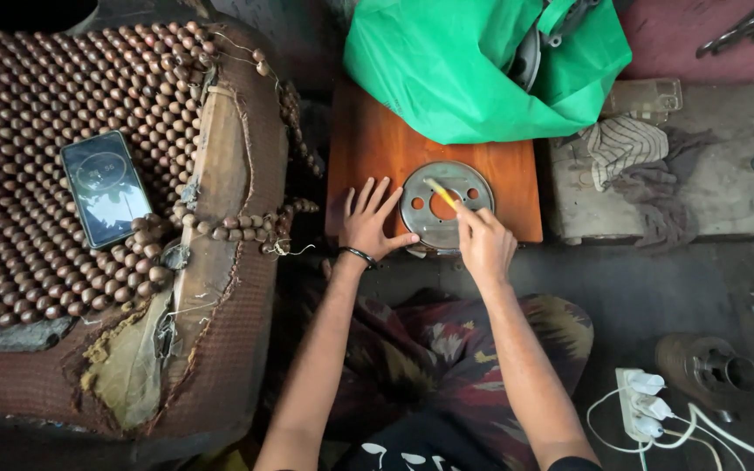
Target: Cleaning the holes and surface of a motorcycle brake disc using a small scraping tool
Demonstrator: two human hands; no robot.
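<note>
1. Nearest to us we see a lap in dark patterned cloth, and two bare arms reaching forward from it.
2. On the dark floor to the right lie a white plug strip with white cords and a round rusty metal part.
3. Our left hand lies flat on the orange wooden surface, fingers spread apart, thumb touching the rim of a round grey metal disc. A dark band sits on that wrist.
4. Our right hand is closed around a thin yellow stick, and the stick's tip rests over the disc, near its middle hole.
5. The disc lies on the near edge of the surface, between both hands.
6. To the left is a worn seat covered with brown wooden beads, and a phone lies on it.
7. Farther back a green plastic bag sits on the surface.
8. To the right, a striped rag lies on a grey slab.
</note>
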